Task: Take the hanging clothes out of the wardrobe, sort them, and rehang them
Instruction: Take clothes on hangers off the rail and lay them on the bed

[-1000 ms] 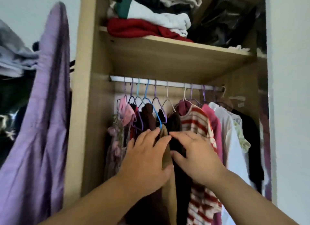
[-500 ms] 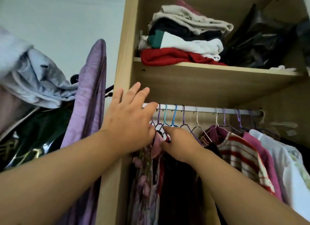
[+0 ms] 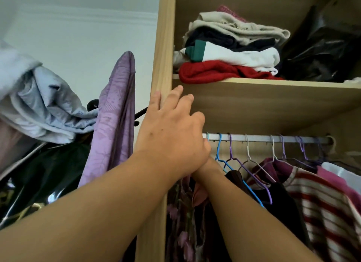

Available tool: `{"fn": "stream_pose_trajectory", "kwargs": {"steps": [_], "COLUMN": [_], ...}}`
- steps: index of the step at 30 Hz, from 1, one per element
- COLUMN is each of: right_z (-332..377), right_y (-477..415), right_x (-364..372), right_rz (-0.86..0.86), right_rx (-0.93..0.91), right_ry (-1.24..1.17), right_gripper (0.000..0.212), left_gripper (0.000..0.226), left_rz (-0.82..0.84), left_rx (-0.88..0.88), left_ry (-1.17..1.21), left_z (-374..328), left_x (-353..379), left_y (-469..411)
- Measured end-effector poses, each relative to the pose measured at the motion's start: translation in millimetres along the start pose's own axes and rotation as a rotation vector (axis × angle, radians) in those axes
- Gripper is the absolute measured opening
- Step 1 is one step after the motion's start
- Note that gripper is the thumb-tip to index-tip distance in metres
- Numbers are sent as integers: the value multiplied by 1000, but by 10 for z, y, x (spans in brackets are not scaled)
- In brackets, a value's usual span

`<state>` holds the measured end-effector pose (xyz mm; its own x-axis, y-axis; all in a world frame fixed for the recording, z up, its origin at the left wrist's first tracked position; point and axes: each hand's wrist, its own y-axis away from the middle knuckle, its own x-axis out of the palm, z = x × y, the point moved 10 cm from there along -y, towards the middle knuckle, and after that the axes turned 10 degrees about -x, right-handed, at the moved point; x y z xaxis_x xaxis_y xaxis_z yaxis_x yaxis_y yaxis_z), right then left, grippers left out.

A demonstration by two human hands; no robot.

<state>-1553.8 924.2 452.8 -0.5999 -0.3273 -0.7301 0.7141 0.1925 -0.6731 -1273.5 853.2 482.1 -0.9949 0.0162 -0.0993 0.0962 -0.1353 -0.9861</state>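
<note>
A metal rail (image 3: 273,138) runs under the wardrobe shelf and carries several wire hangers, among them a blue one (image 3: 219,150) and a purple one (image 3: 231,150). On them hang a floral garment (image 3: 181,222), a dark top (image 3: 283,199), a red-striped shirt (image 3: 322,199) and a pink piece (image 3: 336,181). My left hand (image 3: 172,136) is raised at the rail's left end, fingers loosely spread, tips by the shelf edge. My right hand (image 3: 207,166) reaches up behind it. Only its wrist shows, and its fingers are hidden.
Folded clothes (image 3: 230,52) and a black plastic bag (image 3: 322,52) sit on the shelf above. The wardrobe's side panel (image 3: 164,46) stands just left of my hands. Outside it hang a purple cloth (image 3: 117,115) and a pale blue bundle (image 3: 45,109).
Both hands rose from the garments' fronts to the rail's left end. The right hand slipped behind the left one. The view tilted upward.
</note>
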Motion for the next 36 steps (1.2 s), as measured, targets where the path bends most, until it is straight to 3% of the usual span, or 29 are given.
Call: {"fn": "stream_pose_trajectory", "kwargs": {"steps": [6, 10, 13, 18, 24, 29, 33, 36], "right_z": [-104, -125, -191, -178, 97, 202, 149, 110], "right_y": [39, 166, 390, 540, 540, 793, 1080, 1486], "right_x": [-216, -434, -656, -861, -1031, -1128, -1151, -1339], "right_rz": [-184, -193, -224, -129, -289, -319, -225, -292], "right_rx": [25, 8, 48, 59, 17, 47, 53, 36], "right_ry": [21, 56, 28, 117, -252, -129, 201, 250], "right_gripper": [25, 31, 26, 12, 33, 30, 11, 18], "left_gripper": [44, 47, 52, 57, 45, 38, 39, 43], "left_rz": [-16, -28, -32, 2, 7, -6, -3, 42], "left_rx": [10, 24, 21, 48, 84, 88, 105, 149], "left_ry": [23, 41, 75, 88, 131, 187, 206, 185], "left_z": [6, -6, 4, -21, -28, -35, -34, -100], "left_x": [-8, -16, -48, -55, -62, -81, -101, -50], "left_y": [-7, -2, 10, 32, 55, 72, 77, 97]}}
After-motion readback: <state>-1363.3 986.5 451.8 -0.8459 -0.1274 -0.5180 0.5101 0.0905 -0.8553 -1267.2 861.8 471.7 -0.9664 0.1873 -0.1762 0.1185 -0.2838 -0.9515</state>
